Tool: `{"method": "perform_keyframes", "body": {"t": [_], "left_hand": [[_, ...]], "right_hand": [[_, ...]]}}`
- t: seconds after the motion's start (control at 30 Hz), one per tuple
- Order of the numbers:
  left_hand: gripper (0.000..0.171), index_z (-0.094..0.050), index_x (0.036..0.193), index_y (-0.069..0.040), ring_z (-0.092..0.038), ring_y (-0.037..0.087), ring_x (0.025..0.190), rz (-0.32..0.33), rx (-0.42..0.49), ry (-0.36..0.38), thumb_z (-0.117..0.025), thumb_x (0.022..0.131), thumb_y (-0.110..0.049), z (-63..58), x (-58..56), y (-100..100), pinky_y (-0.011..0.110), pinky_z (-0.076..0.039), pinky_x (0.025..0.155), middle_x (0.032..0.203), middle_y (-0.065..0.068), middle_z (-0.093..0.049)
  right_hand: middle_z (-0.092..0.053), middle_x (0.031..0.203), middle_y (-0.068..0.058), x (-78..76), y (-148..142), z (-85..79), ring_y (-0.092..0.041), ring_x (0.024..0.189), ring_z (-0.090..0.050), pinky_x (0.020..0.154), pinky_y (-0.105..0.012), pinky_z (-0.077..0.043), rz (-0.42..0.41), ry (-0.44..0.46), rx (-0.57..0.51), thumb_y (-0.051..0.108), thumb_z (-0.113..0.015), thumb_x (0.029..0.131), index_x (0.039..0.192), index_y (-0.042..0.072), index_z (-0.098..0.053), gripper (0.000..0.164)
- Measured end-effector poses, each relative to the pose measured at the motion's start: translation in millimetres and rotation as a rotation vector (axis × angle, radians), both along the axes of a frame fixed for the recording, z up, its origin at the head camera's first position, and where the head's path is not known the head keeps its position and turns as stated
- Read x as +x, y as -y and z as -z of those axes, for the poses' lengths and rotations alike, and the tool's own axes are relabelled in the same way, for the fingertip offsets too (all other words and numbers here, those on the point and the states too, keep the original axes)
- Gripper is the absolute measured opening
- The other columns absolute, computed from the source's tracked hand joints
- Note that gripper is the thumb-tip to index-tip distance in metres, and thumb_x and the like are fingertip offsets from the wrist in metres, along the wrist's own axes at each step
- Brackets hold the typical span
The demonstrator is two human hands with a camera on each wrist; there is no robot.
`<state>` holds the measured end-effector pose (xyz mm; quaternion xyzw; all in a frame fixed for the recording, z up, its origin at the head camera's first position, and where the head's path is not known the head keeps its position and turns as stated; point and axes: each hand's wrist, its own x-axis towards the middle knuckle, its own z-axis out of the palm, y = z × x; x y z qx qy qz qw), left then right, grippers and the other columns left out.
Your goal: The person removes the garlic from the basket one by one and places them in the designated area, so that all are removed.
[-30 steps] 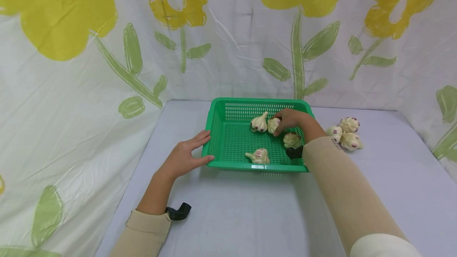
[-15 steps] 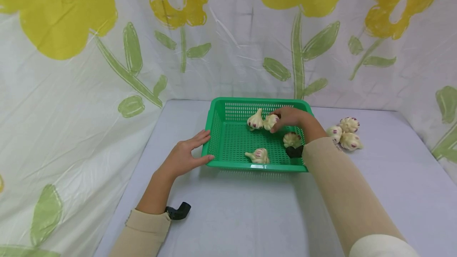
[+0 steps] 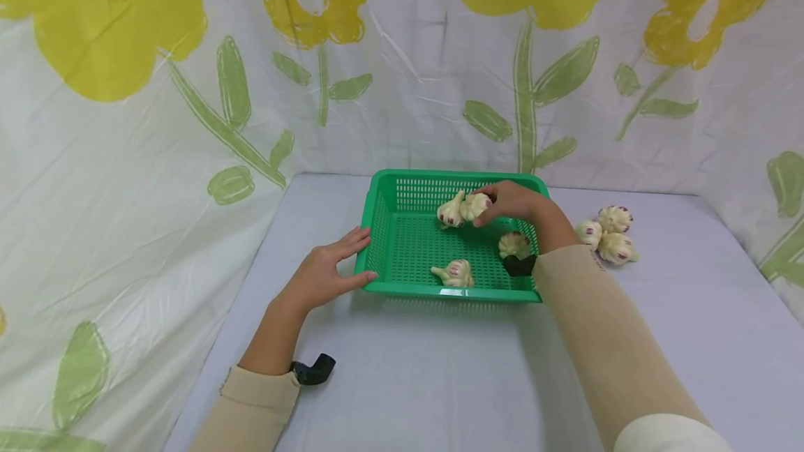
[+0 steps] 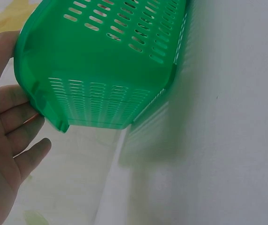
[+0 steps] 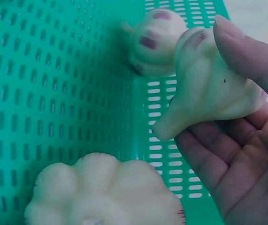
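Observation:
My right hand (image 3: 511,202) is inside the green plastic basket (image 3: 408,291), near its back right. It grips a garlic bulb (image 3: 474,206); in the right wrist view the thumb lies over this garlic bulb (image 5: 209,89) and the fingers lie beneath. Another garlic bulb (image 3: 450,213) sits just left of the held one. Two more lie in the basket: one garlic bulb (image 3: 514,245) at the right, one garlic bulb (image 3: 457,273) by the front wall. My left hand (image 3: 323,274) rests on the basket's left rim with fingers extended, as the left wrist view of the hand (image 4: 11,122) confirms.
Three garlic bulbs (image 3: 608,234) lie grouped on the white table (image 3: 440,375), right of the basket. A flower-printed sheet (image 3: 402,117) hangs behind the table and at both sides. Black devices (image 3: 314,370) sit at the wrists.
My right hand has shifted slightly left and back, raising the garlic bulb it grips. The neighbouring bulb was nudged left. My left hand stays on the rim.

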<state>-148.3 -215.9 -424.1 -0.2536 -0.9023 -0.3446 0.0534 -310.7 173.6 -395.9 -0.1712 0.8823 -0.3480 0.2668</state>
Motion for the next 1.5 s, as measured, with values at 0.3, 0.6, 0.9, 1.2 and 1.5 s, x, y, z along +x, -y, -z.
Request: {"method": "perform_keyframes", "body": {"t": [0.3, 0.6, 0.9, 1.2, 1.5], "left_hand": [[0.070, -0.055, 0.140, -0.006, -0.041, 0.018, 0.142, 0.004, -0.004, -0.028, -0.079, 0.084, -0.039, 0.7, -0.9, 1, 0.045, -0.044, 0.107, 0.152, -0.002, -0.046], [0.069, -0.054, 0.141, -0.007, -0.041, 0.018, 0.142, 0.001, -0.005, -0.022, -0.079, 0.083, -0.038, 1.4, -1.1, 1, 0.043, -0.044, 0.108, 0.152, -0.002, -0.046], [0.070, -0.054, 0.141, -0.008, -0.041, 0.018, 0.142, -0.004, -0.014, -0.010, -0.079, 0.083, -0.038, 1.8, -1.3, 2, 0.043, -0.044, 0.108, 0.152, -0.002, -0.045], [0.070, -0.054, 0.141, -0.006, -0.041, 0.018, 0.142, 0.010, -0.006, -0.023, -0.079, 0.083, -0.036, 1.7, -1.7, 2, 0.043, -0.044, 0.108, 0.152, -0.001, -0.046], [0.069, -0.054, 0.141, -0.008, -0.040, 0.017, 0.142, 0.005, -0.011, -0.011, -0.078, 0.084, -0.038, 3.1, -2.0, 2, 0.043, -0.043, 0.109, 0.152, -0.002, -0.045]], "right_hand": [[-0.047, 0.149, -0.012, 2.8, 0, -5.9, -0.031, 0.132, -0.048, 0.106, -0.053, -0.043, 0.027, -0.036, -0.054, 0.035, -0.082, 0.081, 0.150, 0.013, -0.042, 0.082], [-0.042, 0.151, -0.012, 4.9, -3, -11.0, -0.032, 0.136, -0.043, 0.105, -0.054, -0.043, 0.089, -0.046, -0.083, 0.040, -0.082, 0.080, 0.151, 0.020, -0.040, 0.086], [-0.053, 0.128, -0.011, 3.3, -2, -14.1, -0.025, 0.117, -0.048, 0.102, -0.050, -0.043, 0.171, -0.044, -0.192, 0.031, -0.081, 0.083, 0.153, 0.019, -0.038, 0.083], [-0.050, 0.145, -0.013, 5.8, -6, -29.0, -0.031, 0.133, -0.047, 0.106, -0.055, -0.043, 0.187, -0.125, -0.216, 0.043, -0.078, 0.083, 0.154, 0.018, -0.035, 0.087], [-0.049, 0.145, -0.012, 15.8, 2, -47.1, -0.027, 0.129, -0.046, 0.103, -0.052, -0.045, 0.216, -0.168, -0.231, 0.046, -0.078, 0.082, 0.154, 0.019, -0.034, 0.088]]}}
